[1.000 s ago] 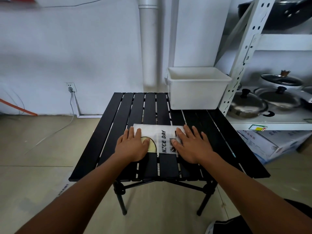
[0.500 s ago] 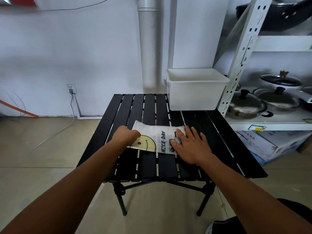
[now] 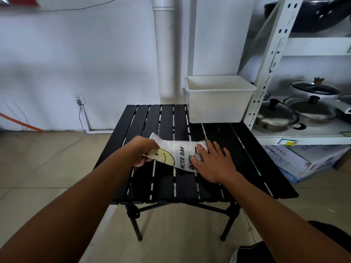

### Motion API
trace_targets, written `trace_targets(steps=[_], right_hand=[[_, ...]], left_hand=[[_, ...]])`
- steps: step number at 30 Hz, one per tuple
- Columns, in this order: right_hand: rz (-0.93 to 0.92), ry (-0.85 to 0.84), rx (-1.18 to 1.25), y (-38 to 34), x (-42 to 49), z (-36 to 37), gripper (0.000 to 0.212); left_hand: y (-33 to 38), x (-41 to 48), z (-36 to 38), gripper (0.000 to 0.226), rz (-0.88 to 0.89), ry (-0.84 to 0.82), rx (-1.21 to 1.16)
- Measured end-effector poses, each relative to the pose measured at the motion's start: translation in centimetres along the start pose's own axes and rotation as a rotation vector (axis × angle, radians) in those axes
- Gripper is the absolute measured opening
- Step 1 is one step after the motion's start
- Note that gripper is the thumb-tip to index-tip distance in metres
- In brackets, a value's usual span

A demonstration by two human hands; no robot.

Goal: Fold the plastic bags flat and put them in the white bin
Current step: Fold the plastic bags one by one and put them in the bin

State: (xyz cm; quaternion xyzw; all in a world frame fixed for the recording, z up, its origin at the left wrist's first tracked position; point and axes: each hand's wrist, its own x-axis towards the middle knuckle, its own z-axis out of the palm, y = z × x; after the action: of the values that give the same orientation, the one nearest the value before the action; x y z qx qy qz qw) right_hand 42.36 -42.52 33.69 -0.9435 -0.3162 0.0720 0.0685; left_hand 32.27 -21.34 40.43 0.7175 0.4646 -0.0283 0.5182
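A folded white plastic bag (image 3: 177, 152) with a yellow smiley and the words "NICE DAY" lies on the black slatted table (image 3: 237, 149). My left hand (image 3: 144, 149) grips the bag's left end, with the thumb under it, and that end is lifted off the slats. My right hand (image 3: 212, 162) lies flat with spread fingers on the bag's right end and holds it down. The white bin (image 3: 218, 109) stands on the table's far right corner, its inside mostly hidden from here.
A white metal shelf rack (image 3: 269, 59) with pots and lids (image 3: 275, 116) stands right of the table. A cardboard box (image 3: 296, 158) sits under it. A grey pipe (image 3: 164, 50) runs down the wall behind. Tiled floor surrounds the table.
My left hand went from lying flat on the bag to gripping its left end and lifting it. The bag now lies tilted. My right hand stayed pressed on the right end.
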Motion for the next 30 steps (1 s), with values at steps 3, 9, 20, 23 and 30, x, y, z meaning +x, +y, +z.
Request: trace_targets(steps=[3,9,20,23,30], right_hand=[[0.005,0.007,0.036,0.0,0.0,-0.1,0.072],[0.087,0.218,0.477,0.5,0.2,-1.2,0.066],[0.307,0.107,1.444,1.9,0.6,-4.1,0.026],[0.314,0.109,1.460,2.8,1.1,-5.4,0.012],[0.262,0.317,1.337,5.3,2.7,-11.1,0.001]], left_hand=[[-0.9,0.5,0.2,0.012,0.006,-0.006,0.054],[-2.0,0.6,0.4,0.015,0.296,-0.024,-0.100],[-0.4,-0.1,0.6,0.007,0.392,-0.304,-0.457],[0.7,0.3,1.4,0.011,0.419,-0.244,-0.469],[5.8,1.3,3.4,0.019,0.536,-0.039,-0.481]])
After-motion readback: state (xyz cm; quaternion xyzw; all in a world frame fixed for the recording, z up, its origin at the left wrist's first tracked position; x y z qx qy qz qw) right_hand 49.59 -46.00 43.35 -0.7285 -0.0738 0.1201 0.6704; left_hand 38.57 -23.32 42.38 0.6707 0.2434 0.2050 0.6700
